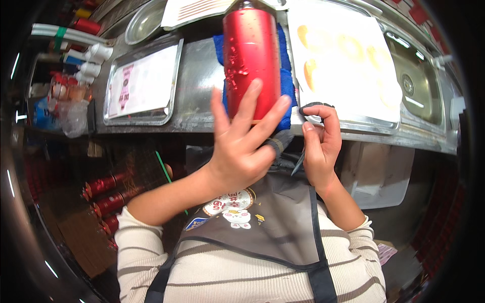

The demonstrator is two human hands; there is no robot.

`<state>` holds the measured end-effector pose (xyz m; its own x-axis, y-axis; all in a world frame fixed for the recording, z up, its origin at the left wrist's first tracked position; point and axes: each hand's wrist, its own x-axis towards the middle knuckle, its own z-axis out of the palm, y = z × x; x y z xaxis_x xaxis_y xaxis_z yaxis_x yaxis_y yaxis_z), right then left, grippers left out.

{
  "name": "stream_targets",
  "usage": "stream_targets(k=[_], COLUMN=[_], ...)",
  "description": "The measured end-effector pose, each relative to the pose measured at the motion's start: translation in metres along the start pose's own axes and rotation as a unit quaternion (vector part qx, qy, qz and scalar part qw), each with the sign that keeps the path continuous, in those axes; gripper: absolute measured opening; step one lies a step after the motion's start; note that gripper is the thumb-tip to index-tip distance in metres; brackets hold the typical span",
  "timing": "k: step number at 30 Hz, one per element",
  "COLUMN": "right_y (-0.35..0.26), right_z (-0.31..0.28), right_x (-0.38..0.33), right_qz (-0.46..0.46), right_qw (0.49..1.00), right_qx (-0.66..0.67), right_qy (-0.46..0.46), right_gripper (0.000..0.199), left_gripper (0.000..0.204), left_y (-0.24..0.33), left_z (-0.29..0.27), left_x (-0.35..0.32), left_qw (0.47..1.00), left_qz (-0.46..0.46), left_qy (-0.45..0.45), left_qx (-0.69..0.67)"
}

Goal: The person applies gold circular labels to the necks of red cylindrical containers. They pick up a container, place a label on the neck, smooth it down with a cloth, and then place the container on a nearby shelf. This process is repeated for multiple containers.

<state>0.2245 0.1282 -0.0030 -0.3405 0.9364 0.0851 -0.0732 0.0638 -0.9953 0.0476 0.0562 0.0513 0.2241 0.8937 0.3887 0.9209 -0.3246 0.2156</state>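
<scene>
A tall red cylinder (pixel 250 60) with a shiny, dented-looking patch stands on a blue cloth (pixel 286 76) on the metal counter. My left hand (pixel 240 144) is slightly blurred, its fingers spread in front of the cylinder's lower part; whether they touch it I cannot tell. Beside its thumb is a dark, tufted thing with a pale band (pixel 281 142), like a brush head, partly hidden. To the right of the cylinder my right hand (pixel 322 136) is closed in a pinch around a slim dark tool (pixel 298 164) with a pointed lower end. Its upper part lies behind the fingers.
On the right, a large tray (pixel 348 123) bears a glaring white sheet, with a sink (pixel 414 96) beyond. A smaller tray (pixel 144 121) with a printed sheet lies left, below a metal bowl (pixel 145 24). Bottles (pixel 91 68) stand farther left; red cylinders (pixel 108 202) are under the counter.
</scene>
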Motion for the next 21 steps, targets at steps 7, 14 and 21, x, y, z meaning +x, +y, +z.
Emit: stream_targets(k=[7,14,21], right_y=[-0.011,-0.013,-0.011], right_z=[0.007,0.008,0.008], right_x=[-0.008,-0.019,-0.029], right_qz=[-0.29,-0.149,-0.034], right_qw=[0.93,0.975,0.988], right_qx=[-0.168,-0.141,-0.133], right_qy=[-0.151,-0.085,-0.067], right_gripper=[0.029,0.018,0.014], left_gripper=[0.05,0.065,0.084], left_y=[-0.021,-0.027,-0.032], left_z=[-0.002,0.023,0.041], left_x=[0.003,0.018,-0.014], left_qw=[0.994,0.996,0.971], left_qz=[-0.085,-0.005,-0.138], left_qy=[0.064,0.081,0.145], left_qx=[-0.024,0.021,-0.132])
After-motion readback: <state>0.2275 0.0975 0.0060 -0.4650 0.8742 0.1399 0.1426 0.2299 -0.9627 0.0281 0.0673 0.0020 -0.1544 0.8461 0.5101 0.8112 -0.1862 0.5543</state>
